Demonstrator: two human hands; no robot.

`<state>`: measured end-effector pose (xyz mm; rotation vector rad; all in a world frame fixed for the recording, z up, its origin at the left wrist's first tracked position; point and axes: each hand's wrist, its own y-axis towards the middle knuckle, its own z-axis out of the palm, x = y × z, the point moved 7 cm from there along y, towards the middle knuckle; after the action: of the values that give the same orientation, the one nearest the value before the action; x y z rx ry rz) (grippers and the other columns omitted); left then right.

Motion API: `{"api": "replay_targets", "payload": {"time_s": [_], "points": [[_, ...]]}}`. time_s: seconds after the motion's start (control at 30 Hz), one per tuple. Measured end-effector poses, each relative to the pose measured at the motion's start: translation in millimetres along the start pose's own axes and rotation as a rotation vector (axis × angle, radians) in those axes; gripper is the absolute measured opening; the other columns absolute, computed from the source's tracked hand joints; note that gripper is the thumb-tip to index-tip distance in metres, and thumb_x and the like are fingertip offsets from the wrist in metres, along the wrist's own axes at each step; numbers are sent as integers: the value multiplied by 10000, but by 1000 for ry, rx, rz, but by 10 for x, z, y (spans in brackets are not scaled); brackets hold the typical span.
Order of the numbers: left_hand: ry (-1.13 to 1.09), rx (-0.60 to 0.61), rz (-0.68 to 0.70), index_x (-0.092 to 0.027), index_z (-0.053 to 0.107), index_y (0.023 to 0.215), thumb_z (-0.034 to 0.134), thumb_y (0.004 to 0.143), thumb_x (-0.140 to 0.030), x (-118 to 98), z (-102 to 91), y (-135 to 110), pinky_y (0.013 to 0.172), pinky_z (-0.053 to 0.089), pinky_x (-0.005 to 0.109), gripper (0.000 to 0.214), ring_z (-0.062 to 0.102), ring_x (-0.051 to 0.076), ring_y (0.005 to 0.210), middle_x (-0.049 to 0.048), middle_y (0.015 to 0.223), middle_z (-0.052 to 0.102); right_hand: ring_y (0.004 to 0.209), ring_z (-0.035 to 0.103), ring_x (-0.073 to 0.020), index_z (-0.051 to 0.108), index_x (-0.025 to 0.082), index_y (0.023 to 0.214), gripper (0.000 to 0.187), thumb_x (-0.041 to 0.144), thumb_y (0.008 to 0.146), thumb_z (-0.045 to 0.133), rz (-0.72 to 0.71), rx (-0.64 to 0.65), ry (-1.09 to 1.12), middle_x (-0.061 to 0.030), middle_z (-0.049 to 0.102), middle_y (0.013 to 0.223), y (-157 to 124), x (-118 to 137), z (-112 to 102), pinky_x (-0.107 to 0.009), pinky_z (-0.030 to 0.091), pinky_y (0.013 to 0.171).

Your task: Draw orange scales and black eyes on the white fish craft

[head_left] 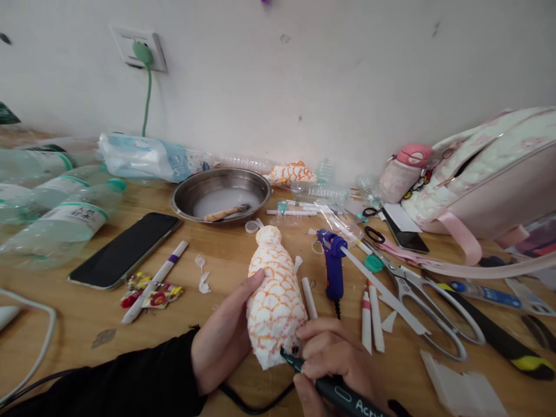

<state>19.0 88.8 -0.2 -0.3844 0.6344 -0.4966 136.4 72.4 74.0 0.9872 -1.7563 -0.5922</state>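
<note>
A white paper-covered bottle shape (pixel 278 289), drawn over with orange fish-scale arcs, stands out in the middle of the view with its narrow neck pointing away from me. My left hand (pixel 230 333) is closed around its left side, thumb on top. In my right hand (pixel 334 359) is a dark acrylic marker (pixel 324 387), its tip touching the near end of the bottle shape. A few dark marks show beside that tip. The left hand's other fingers are hidden beneath the bottle shape.
Behind stands a metal bowl (pixel 221 195) of cloudy liquid with a brush. A blue glue gun (pixel 333 263) and large scissors (pixel 428 307) lie right. A phone (pixel 125 250), bead trinkets (pixel 152 292) and plastic bottles (pixel 65 223) are left. A backpack (pixel 490 179) sits far right.
</note>
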Motion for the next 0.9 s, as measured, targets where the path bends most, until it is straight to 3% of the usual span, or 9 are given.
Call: {"api": "replay_targets", "payload": {"time_s": [0.4, 0.57, 0.9], "points": [[22, -4, -5, -113, 499, 1274, 481, 873, -448, 2, 21, 1, 945, 415, 363, 522, 646, 253, 1012, 104, 958, 746, 503, 663, -130, 502, 224, 840, 84, 179, 828, 572, -49, -5, -34, 40, 620, 527, 50, 30, -7, -264, 625, 601], [32, -11, -11, -97, 501, 1272, 475, 876, -447, 9, 17, 10, 948, 415, 368, 529, 643, 257, 1022, 108, 949, 750, 540, 673, -118, 501, 211, 809, 81, 204, 866, 559, -63, -11, -45, 31, 619, 512, 94, 67, -6, -210, 613, 623], [8, -11, -11, -109, 509, 1266, 494, 870, -441, 7, 21, -4, 969, 400, 344, 517, 639, 243, 1036, 92, 944, 755, 465, 644, -88, 488, 210, 773, 121, 231, 878, 543, -68, -30, -68, 50, 594, 471, 100, 96, -16, -186, 606, 637]]}}
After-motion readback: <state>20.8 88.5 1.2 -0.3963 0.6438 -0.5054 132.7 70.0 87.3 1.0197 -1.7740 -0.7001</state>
